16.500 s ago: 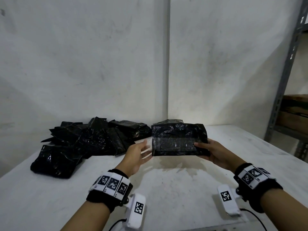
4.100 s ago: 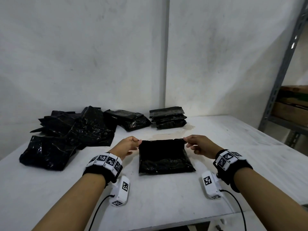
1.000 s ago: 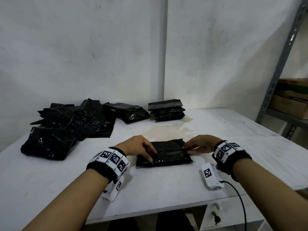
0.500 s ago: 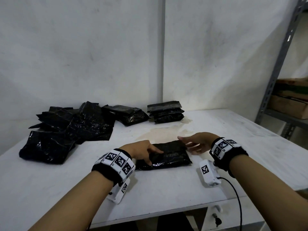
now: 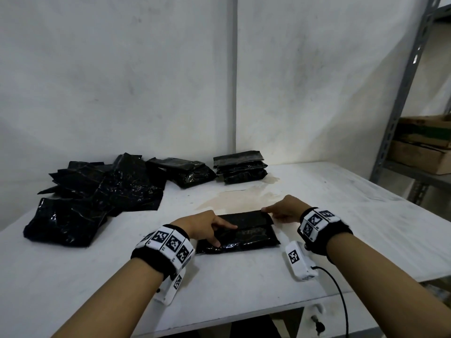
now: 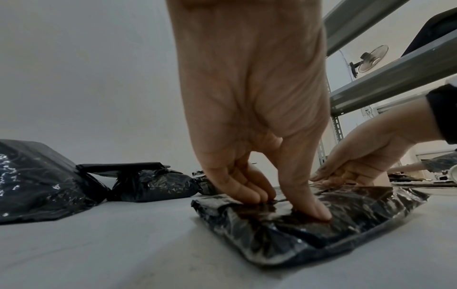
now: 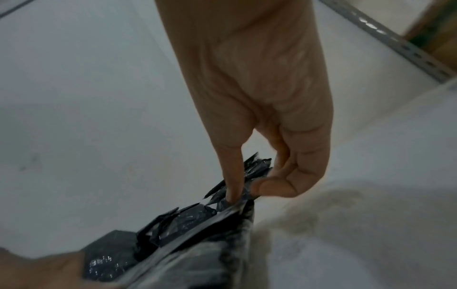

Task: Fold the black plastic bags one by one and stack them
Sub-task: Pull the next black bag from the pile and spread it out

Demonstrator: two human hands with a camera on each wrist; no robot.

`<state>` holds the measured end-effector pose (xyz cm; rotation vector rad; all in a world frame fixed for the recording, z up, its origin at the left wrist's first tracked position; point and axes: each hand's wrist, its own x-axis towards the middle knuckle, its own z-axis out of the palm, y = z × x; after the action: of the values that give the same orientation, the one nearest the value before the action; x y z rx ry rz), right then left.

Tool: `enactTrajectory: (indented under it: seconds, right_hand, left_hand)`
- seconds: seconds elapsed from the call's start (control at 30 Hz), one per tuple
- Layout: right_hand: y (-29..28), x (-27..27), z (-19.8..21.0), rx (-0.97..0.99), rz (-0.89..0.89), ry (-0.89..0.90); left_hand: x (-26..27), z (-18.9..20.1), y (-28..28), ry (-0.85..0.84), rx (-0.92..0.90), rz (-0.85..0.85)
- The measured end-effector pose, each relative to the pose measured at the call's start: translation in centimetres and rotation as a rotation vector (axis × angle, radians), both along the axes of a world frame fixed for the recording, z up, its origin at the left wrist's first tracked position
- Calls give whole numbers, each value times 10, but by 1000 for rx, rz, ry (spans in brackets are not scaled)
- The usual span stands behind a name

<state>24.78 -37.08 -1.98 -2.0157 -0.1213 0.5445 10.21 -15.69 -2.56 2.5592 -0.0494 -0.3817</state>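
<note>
A folded black plastic bag lies on the white table in front of me. My left hand presses its left half flat with fingertips and thumb, which the left wrist view shows on the bag under the left hand. My right hand pinches the bag's far right corner; the right wrist view shows index finger and thumb of the right hand closed on crinkled plastic. A stack of folded bags stands at the back by the wall.
A loose pile of unfolded black bags covers the table's left back part, with one more bag beside the stack. A pale stain marks the table. A metal rack with cardboard boxes stands at the right.
My right hand has gone from hovering open over the bag's far edge to pinching its far right corner. The left hand keeps pressing the bag's left side.
</note>
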Motion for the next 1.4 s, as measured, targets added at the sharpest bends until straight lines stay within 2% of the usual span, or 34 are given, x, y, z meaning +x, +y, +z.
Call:
enactTrajectory:
  seconds: [0.07,0.1,0.2,0.3,0.4,0.47,0.53,0.6,0.7,0.77,0.83,0.9,1.0,1.03,1.13,1.27,1.4]
  right_hand:
    - [0,1,5,-141,63,-251]
    - [0,0,8,-144,120,-326]
    - [7,-12,13,-92,414,-354]
    - [15,-21,8,-190,603,-336]
    - [19,-21,4,-254,606,-307]
    - [20,-20,3,-260,599,-262]
    - [19,-19,4,-262,591,-224]
    - [19,-18,4,-269,586,-201]
    - [19,-17,3,-283,590,-193]
    - [19,-16,2,-277,591,-181]
    - [18,-16,1,-262,586,-171]
    - [18,-15,0,-258,580,-179]
    - [18,-16,0,-266,576,-206]
    - [19,-17,0,-269,574,-214]
    - [18,-18,-1,-259,558,-234]
    - [14,-21,0,-246,548,-240]
    - [14,-26,4,-247,541,-241]
  left_hand:
    - [1,0,-1,-4,16,2]
    - [1,0,-1,-6,14,3]
    - [2,0,1,-15,-16,8]
    - [2,1,2,-20,-27,18]
    - [2,9,5,-12,-80,57]
    - [1,18,12,-115,-191,123]
    - [0,25,19,-255,-189,164]
    - [0,26,24,-227,-61,144]
    - [-1,18,29,-5,144,124]
    - [-2,16,30,56,208,145]
    - [-2,17,28,43,320,178]
    - [-1,21,25,-90,405,228]
    - [4,26,7,-354,180,200]
    - [5,27,-1,-354,129,158]
    - [6,26,-27,-230,170,41]
    - [6,21,-38,-200,173,30]
    - [4,15,-41,-184,254,56]
